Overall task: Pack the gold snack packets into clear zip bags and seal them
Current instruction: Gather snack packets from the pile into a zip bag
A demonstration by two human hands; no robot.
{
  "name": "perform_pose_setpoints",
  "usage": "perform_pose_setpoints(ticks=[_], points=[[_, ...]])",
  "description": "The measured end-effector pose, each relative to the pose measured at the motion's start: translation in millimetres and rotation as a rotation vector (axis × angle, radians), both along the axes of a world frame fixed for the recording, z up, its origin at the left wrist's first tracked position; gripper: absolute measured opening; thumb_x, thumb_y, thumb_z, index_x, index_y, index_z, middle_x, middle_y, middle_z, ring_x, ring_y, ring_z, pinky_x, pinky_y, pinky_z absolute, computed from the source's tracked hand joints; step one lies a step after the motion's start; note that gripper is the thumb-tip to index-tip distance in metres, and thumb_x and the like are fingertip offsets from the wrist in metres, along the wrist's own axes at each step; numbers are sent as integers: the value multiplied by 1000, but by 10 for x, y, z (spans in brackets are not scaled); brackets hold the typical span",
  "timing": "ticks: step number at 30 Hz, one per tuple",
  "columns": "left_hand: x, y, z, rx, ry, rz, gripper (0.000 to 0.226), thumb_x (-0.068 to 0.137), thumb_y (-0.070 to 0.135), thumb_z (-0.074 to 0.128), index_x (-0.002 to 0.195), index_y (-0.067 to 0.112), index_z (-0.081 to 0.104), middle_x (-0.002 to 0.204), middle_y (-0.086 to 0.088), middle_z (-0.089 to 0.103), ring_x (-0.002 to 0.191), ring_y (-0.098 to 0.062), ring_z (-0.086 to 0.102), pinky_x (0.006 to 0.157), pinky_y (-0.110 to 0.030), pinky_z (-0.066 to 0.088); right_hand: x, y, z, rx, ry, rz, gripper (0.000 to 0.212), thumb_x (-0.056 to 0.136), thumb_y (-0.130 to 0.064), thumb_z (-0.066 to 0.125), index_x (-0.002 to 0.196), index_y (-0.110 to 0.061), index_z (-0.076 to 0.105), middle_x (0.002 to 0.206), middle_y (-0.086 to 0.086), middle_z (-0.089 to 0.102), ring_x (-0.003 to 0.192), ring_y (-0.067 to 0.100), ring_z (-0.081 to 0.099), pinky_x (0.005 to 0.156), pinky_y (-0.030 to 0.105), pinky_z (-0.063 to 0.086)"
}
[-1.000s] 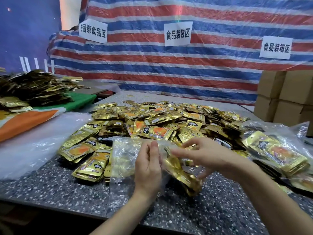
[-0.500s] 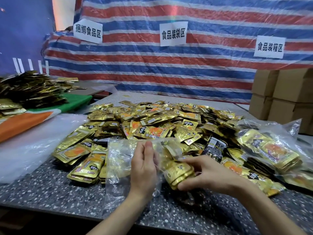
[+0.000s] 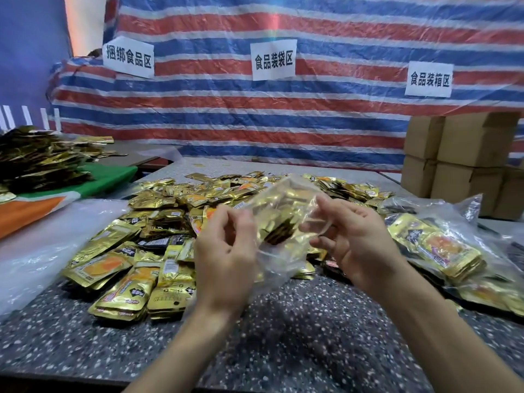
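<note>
Two hands in view, both raised above the near middle of the dark speckled stone table [image 3: 297, 350].

One clear plastic zip bag [image 3: 283, 251] hangs in the air between them, tilted and crumpled. Inside it is a stack of gold foil snack packets [image 3: 272, 225]. More than one, but an exact count is not readable through the plastic.

Left hand [image 3: 224, 251]: fingers curled, grip clamped on the bag's left edge.
Right hand [image 3: 358, 239]: fingers curled, grip clamped on the bag's right edge.

Rest of the scene:
- One loose pile of gold packets [image 3: 170, 228] on the table, left of the hands and beyond them. Far too many to count.
- Right of the hands: filled clear bags of gold packets [image 3: 436, 248]. One is plain on top and more lie under and around it. Total cannot be told.
- Left edge of the table: one heap of clear plastic sheeting [image 3: 37, 251].
- Far left: a second heap of gold packets [image 3: 39, 160] on a green and orange cloth [image 3: 113, 180].
- Far right: stacked brown cardboard boxes [image 3: 470, 143]. Four are plain and a fifth is cut off by the frame edge.
- Far side: one red, white and blue striped tarp [image 3: 255, 123] carrying three white paper signs [image 3: 273, 60] with black Chinese characters, at left, centre and right.
</note>
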State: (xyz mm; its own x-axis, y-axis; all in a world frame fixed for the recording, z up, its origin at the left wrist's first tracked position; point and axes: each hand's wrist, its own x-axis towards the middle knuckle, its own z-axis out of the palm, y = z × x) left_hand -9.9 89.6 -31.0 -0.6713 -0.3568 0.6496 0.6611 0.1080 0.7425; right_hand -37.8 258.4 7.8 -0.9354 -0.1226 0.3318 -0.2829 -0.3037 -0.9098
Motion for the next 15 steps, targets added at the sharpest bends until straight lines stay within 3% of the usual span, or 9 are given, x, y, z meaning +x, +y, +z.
perform_pose_setpoints(ticks=[4, 7, 8, 10, 12, 13, 15], points=[[3, -134, 439, -151, -40, 66, 36, 96, 26, 59, 69, 3, 58, 54, 8, 48, 51, -8, 42, 47, -23, 36, -31, 126, 144, -97, 164, -96, 20, 70, -35, 79, 63, -16, 73, 73, 3, 69, 57, 12, 60, 42, 21, 43], [-7, -138, 495, -194, -144, 26, 37, 96, 24, 59, 70, -1, 58, 55, 2, 49, 52, -12, 42, 51, -31, 35, -58, 156, 100, 76, 110, 126, 52, 60, -66, 82, 77, -17, 76, 88, 5, 72, 69, 15, 64, 47, 23, 45], [-2, -135, 485, -190, -162, 9, 37, 96, 23, 58, 70, -2, 57, 56, 0, 50, 54, -14, 43, 54, -33, 36, -91, 194, 60, 116, 75, 83, 56, 63, -73, 76, 77, -19, 77, 91, 6, 74, 72, 15, 66, 51, 25, 47], [17, -141, 453, -171, -187, -13, 36, 96, 22, 59, 71, -4, 56, 59, -4, 50, 57, -18, 45, 56, -39, 38, -230, 329, -59, 207, 37, -276, 48, 78, -68, 69, 77, -21, 77, 89, 3, 76, 76, 16, 68, 64, 32, 53], [49, -144, 421, -155, -208, -39, 35, 96, 22, 59, 71, -3, 57, 59, -2, 50, 57, -17, 45, 56, -39, 37, -394, 481, -245, 631, -106, -641, 41, 86, -56, 70, 104, -19, 72, 106, 4, 73, 92, 21, 67, 85, 45, 55], [65, -140, 407, -155, -216, -56, 35, 96, 23, 59, 71, -2, 57, 59, 0, 50, 56, -16, 45, 56, -38, 37, -443, 529, -372, 908, -225, -663, 58, 84, -59, 71, 121, -15, 62, 117, 6, 68, 103, 25, 65, 94, 49, 53], [89, -120, 390, -162, -228, -90, 35, 95, 24, 59, 70, 0, 56, 58, 2, 50, 55, -15, 44, 55, -36, 37, -489, 556, -608, 1280, -378, -627, 78, 79, -72, 66, 127, -12, 50, 124, 9, 62, 118, 33, 56, 100, 48, 48]])
